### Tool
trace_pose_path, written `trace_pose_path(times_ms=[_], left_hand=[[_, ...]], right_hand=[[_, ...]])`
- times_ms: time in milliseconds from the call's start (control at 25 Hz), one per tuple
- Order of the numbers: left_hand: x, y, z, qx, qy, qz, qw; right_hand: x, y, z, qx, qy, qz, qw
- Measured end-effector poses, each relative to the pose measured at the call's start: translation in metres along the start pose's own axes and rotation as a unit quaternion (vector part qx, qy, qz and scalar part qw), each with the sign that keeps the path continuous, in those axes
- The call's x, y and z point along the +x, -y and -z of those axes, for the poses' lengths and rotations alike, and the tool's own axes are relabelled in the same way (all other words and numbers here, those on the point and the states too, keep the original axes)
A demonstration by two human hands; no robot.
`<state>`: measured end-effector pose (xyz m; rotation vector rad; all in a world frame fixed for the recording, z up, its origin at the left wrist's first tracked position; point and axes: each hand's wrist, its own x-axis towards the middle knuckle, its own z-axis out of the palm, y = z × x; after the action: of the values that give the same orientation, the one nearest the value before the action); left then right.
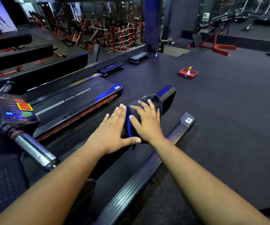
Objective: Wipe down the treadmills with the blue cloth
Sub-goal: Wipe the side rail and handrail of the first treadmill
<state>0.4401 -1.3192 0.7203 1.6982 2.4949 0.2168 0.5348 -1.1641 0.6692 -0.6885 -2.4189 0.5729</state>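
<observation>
The dark rubber gym floor [228, 127] spreads wide to the right, matte and finely speckled. On the left stands a row of treadmills: the near treadmill [85, 143] has a grainy black belt and a ribbed side rail [147, 172] running along its right, while the next treadmill [75, 101] to the left shows a smooth belt printed with white lettering and a red perforated strip along its edge. Its console [17, 109], at the near left, carries red, green and blue buttons above a shiny metal handlebar [33, 150]. Far off, red weight racks [114, 34] crowd the background. A small red tray [188, 73] sits on the floor, well apart to the far right.

The blue cloth [147, 103], soft and folded with a bright blue hem, lies on the near treadmill's belt towards its far end. The right hand [147, 120] presses flat on it, fingers spread. The left hand [113, 132] rests flat on the belt just beside it, fingers straight, thumb touching the cloth's near edge.
</observation>
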Motion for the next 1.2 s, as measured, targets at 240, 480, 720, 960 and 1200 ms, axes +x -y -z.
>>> trace_pose_path(times_ms=[240,480,720,960,1200], left_hand=[[-0.038,0.011,0.002,0.071,0.000,0.010,0.997],[-0.093,0.032,0.004,0.094,0.019,0.035,0.995],[-0.120,0.045,0.005,0.076,0.021,0.040,0.996],[-0.121,0.045,0.005,0.018,-0.007,0.034,0.999],[-0.119,0.047,0.004,-0.020,-0.003,0.026,0.999]], right_hand=[[0.063,-0.016,0.022,-0.041,0.013,-0.154,0.987],[-0.030,0.056,-0.012,-0.044,0.017,0.072,0.996],[0.007,0.050,-0.011,-0.049,-0.022,-0.101,0.993],[-0.064,0.083,-0.026,-0.042,-0.002,0.103,0.994],[-0.060,0.108,-0.051,0.102,-0.117,-0.114,0.981]])
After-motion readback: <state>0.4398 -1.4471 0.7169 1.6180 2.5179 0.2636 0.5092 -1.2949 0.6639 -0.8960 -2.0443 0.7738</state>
